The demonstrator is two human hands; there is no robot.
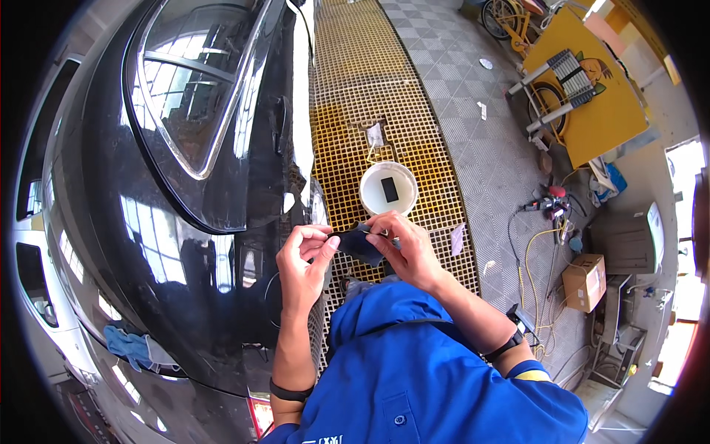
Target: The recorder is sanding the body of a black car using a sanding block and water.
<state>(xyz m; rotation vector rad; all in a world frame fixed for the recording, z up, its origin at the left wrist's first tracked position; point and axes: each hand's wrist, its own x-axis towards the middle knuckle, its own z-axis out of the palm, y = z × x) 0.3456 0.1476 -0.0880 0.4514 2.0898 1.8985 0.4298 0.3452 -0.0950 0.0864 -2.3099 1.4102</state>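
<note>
Between both hands hangs a thin dark sheet [359, 247], perhaps sandpaper or cloth. My left hand [306, 256] pinches its left edge between thumb and forefinger. With thumb and fingers, my right hand [404, 244] grips the sheet's upper right edge. Just beyond the hands, a white bucket [368, 188] stands on the yellow grated floor [438, 183]. Inside the bucket is a black rectangular block [390, 189]; its material cannot be told. To the left, close to my left hand, is the glossy body of a black car [183, 266].
A crumpled wrapper [375, 135] lies behind the bucket, and a pale scrap [457, 240] lies right of it. At right are corded power tools [549, 206], yellow cables [527, 261], a cardboard box [585, 282] and a folded ladder [571, 77]. A blue cloth [126, 345] rests on the car.
</note>
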